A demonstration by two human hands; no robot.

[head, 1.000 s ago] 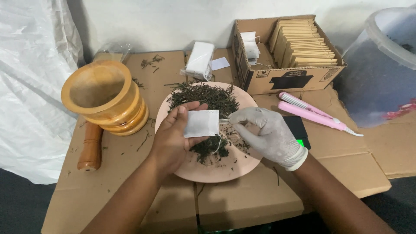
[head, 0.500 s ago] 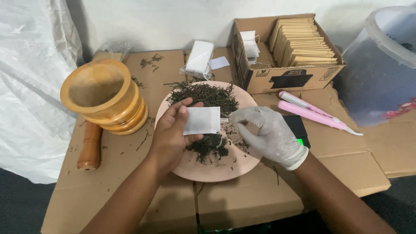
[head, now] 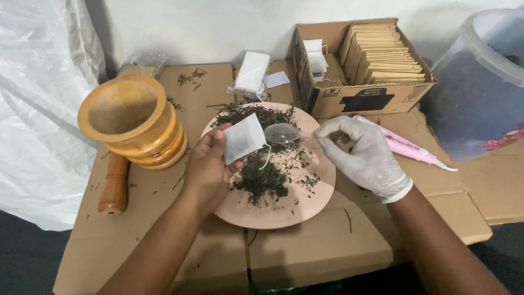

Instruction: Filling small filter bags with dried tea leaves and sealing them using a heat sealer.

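**Operator:** Above the pink plate (head: pixel 284 210), what do the fingers hold?

**Inspector:** Left hand (head: pixel 207 169): thumb and fingers pressed together on a small white filter bag (head: pixel 244 137), pinched at its left edge, mouth turned right. A thin string hangs from the bag toward the leaf pile. Right hand (head: pixel 363 155), in a white glove: fingers closed in a pinch on the handle of a clear spoon (head: pixel 282 133). The spoon bowl sits just beside the bag's right edge; whether they touch cannot be told.

**Operator:** Hand pose?

**Inspector:** Both forearms enter from the bottom edge and converge over the plate. Left palm faces right; right knuckles face up.

**Operator:** Location of material, edges and open room?

**Inspector:** Dried green leaves (head: pixel 262 177) lie on the plate, under and behind the bag. The cardboard worktop (head: pixel 305 254) is bare in front of the plate. A wooden mortar (head: pixel 131 120) stands left, near the plate rim, with a pestle (head: pixel 115 183) beside it. A cardboard box (head: pixel 360 98) of envelopes stands behind, a pink tool (head: pixel 406 150) close to the right hand.
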